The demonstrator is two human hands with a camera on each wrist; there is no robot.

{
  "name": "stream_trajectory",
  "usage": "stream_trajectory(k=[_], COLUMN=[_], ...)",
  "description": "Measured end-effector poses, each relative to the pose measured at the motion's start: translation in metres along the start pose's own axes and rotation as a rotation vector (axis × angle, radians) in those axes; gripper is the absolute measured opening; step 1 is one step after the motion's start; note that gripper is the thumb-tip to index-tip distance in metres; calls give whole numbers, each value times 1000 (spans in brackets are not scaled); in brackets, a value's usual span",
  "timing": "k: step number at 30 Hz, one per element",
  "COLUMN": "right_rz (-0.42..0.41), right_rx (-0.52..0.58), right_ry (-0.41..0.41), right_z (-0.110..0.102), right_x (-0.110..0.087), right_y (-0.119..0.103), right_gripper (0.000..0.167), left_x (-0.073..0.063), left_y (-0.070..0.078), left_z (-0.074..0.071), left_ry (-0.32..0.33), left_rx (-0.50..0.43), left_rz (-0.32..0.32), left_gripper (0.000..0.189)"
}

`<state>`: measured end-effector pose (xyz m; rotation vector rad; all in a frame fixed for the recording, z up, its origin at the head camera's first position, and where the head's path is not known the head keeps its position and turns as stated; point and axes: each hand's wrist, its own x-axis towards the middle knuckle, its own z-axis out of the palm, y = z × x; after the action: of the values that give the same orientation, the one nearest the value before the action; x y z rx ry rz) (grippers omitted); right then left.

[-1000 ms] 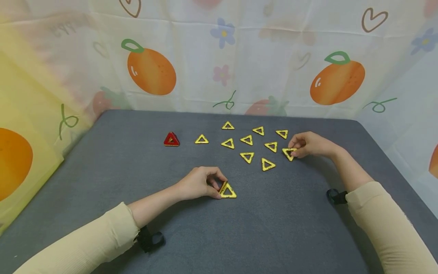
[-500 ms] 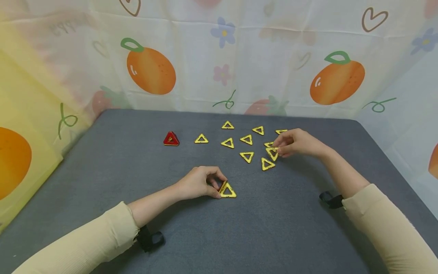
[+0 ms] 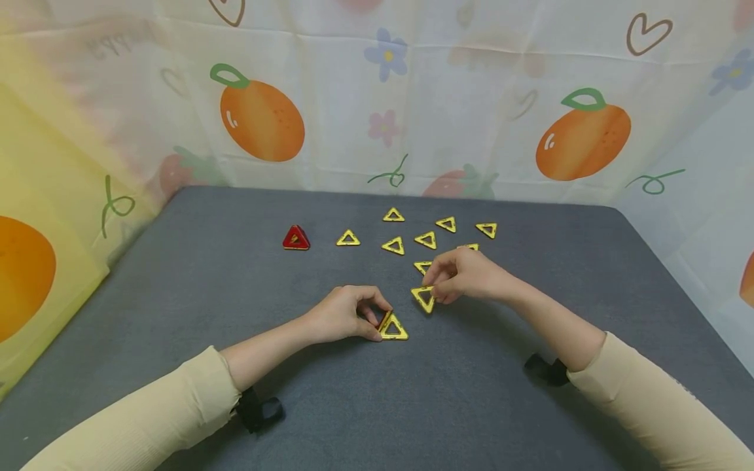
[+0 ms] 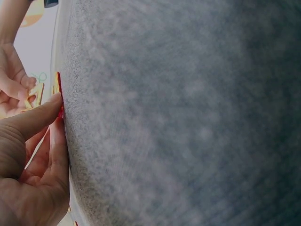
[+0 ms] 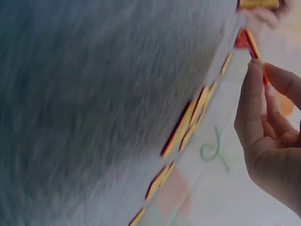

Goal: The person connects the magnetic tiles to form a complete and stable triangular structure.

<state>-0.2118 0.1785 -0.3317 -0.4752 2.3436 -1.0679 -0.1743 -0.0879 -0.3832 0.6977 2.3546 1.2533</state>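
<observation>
In the head view my left hand (image 3: 344, 315) pinches a yellow triangular tile (image 3: 384, 320), tilted up along the left edge of a flat yellow triangular tile (image 3: 393, 337) on the table. My right hand (image 3: 466, 273) holds another hollow yellow triangular tile (image 3: 417, 298) by its edge, above and to the right of that pair, apart from it. The right wrist view shows this held tile (image 5: 252, 43) edge-on between thumb and fingers, with a red side. The thumb and fingers cover parts of the left hand's tile.
Several loose yellow triangles, one at the front (image 3: 348, 239), lie across the far middle of the grey table (image 3: 235, 275). My right hand partly covers some. A red triangular block (image 3: 296, 239) stands to their left. A printed curtain (image 3: 412, 131) hangs behind.
My right hand has carried its yellow triangular tile left and toward me, from the right end of the loose tiles to near the left hand. The left hand has stayed in place.
</observation>
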Motion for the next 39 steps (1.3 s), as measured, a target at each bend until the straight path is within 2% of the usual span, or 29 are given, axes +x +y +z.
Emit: stream_trajectory(k=[6,12,28,31,35,39], right_rz=[10,30,42,11,-92,-169], right_rx=[27,30,-1,-56,-135,-166], right_ry=[-42,-30,-29,-31,-40,-43], right_z=[19,30,40,39,41,44], right_x=[2,2,5,4,4,4], right_y=[-6,-9,-9,-10,-9,-8], right_gripper=[17,17,21,25,34,37], left_x=[0,1,1,1,1,1], left_y=[0,2,2,2,1,1], left_z=[1,1,1,1,1,1], left_ry=[3,-3,-3,-5,-6,-7], left_rx=[8,2,0,2,6,2], left_rz=[-6,-21,-25,-23,-15,-9], left_gripper=[38,38,37,37,38,38])
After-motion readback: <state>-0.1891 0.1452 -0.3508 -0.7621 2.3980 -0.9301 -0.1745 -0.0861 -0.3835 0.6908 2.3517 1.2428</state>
